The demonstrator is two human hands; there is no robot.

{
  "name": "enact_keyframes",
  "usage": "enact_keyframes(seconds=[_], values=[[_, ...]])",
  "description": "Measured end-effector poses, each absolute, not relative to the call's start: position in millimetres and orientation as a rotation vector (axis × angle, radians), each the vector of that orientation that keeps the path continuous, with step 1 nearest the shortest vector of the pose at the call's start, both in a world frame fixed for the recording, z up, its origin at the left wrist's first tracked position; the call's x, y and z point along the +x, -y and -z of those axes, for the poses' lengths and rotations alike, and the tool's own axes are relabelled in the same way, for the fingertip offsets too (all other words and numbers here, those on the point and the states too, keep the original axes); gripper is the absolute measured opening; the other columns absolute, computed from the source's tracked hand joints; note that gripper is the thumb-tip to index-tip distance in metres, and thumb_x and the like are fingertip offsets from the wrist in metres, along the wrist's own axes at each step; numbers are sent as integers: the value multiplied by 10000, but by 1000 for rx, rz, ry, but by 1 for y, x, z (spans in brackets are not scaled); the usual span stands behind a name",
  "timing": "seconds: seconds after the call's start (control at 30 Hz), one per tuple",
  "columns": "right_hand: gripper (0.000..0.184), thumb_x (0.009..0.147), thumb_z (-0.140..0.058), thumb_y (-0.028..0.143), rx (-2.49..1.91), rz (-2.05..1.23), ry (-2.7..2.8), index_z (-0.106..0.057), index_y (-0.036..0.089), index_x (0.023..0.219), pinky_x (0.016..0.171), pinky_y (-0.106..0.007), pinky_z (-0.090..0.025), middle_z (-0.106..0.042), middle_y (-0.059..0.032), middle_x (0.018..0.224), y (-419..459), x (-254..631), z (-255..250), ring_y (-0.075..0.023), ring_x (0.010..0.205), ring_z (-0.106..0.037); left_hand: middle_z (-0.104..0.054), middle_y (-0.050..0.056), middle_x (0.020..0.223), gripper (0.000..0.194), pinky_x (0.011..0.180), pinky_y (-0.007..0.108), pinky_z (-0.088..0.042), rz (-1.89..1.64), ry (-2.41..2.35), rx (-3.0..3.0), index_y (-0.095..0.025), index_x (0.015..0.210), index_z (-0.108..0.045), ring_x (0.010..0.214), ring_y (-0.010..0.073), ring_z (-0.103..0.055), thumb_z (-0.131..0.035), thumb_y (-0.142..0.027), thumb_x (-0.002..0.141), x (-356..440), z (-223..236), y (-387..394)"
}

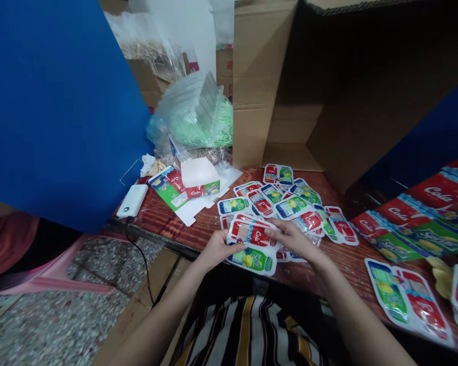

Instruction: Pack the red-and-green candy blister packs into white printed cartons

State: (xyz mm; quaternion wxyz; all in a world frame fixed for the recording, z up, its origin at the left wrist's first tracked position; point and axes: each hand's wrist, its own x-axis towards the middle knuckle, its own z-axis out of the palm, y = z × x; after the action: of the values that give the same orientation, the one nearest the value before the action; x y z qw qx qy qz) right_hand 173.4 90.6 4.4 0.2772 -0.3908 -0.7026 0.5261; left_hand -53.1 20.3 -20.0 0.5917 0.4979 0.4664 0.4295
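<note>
My left hand [216,249] pinches the left edge of a stack of flat plastic packets [252,244] printed with red Cola and green Sprite labels. My right hand [292,238] rests on the stack's right side, fingers closed over its top edge. The stack is held just above the near edge of the reddish wooden table [164,218]. Behind it, several more of the same packets [290,201] lie scattered on the table.
A small open printed carton [200,178] and a white power bank [133,200] lie at the left. A bag of green shredded filler [198,119], a big open cardboard box [328,91], a blue board [53,101], flat printed cartons [423,218] and more packets [408,297] surround them.
</note>
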Motion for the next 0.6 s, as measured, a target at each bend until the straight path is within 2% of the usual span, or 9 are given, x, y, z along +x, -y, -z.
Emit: enact_keyframes(seconds=[0.1, 0.2, 0.27, 0.37, 0.47, 0.6], values=[[358, 909, -496, 403, -1038, -1080, 2084, -625, 191, 1166, 882, -363, -506, -683, -71, 1090, -112, 157, 6, -221, 997, -637, -732, 92, 981, 428, 820, 346, -541, -1040, -1113, 857, -111, 998, -680, 858, 228, -688, -811, -308, 641, -72, 24, -14], [474, 854, -550, 231, -893, -701, 2538, -525, 185, 1325, 1049, -449, -391, -545, -120, 1349, -123, 138, 22, -270, 1253, -491, -746, 74, 899, 461, 741, 305, -556, -1178, -1227, 583, -111, 981, -677, 767, 203, -697, -844, -264, 579, -96, 27, -10], [534, 831, -519, 132, -831, -507, 2766, -489, 170, 1364, 1087, -462, -346, -472, -131, 1421, -125, 126, 32, -277, 1314, -426, -748, 76, 880, 497, 719, 304, -563, -1236, -1274, 473, -109, 994, -671, 741, 204, -703, -854, -268, 561, -112, 29, -10], [533, 843, -451, 64, -809, -302, 2909, -477, 145, 1369, 1061, -437, -374, -510, -153, 1378, -126, 115, 41, -261, 1244, -499, -748, 86, 875, 562, 731, 334, -575, -1284, -1299, 414, -107, 1042, -658, 755, 229, -714, -864, -291, 554, -132, 31, -11], [498, 857, -415, 32, -809, -241, 2908, -522, 188, 1317, 991, -390, -426, -611, -122, 1247, -131, 113, 41, -233, 1116, -584, -748, 84, 875, 566, 756, 352, -581, -1354, -1292, 379, -110, 1060, -648, 796, 244, -717, -858, -296, 568, -143, 34, -13], [367, 907, -381, 100, -962, -268, 2696, -575, 187, 1206, 897, -336, -463, -651, -108, 1150, -139, 124, 23, -225, 1031, -615, -749, 86, 893, 495, 778, 356, -584, -1393, -1294, 309, -107, 1059, -641, 817, 242, -719, -824, -254, 623, -149, 37, -16]])
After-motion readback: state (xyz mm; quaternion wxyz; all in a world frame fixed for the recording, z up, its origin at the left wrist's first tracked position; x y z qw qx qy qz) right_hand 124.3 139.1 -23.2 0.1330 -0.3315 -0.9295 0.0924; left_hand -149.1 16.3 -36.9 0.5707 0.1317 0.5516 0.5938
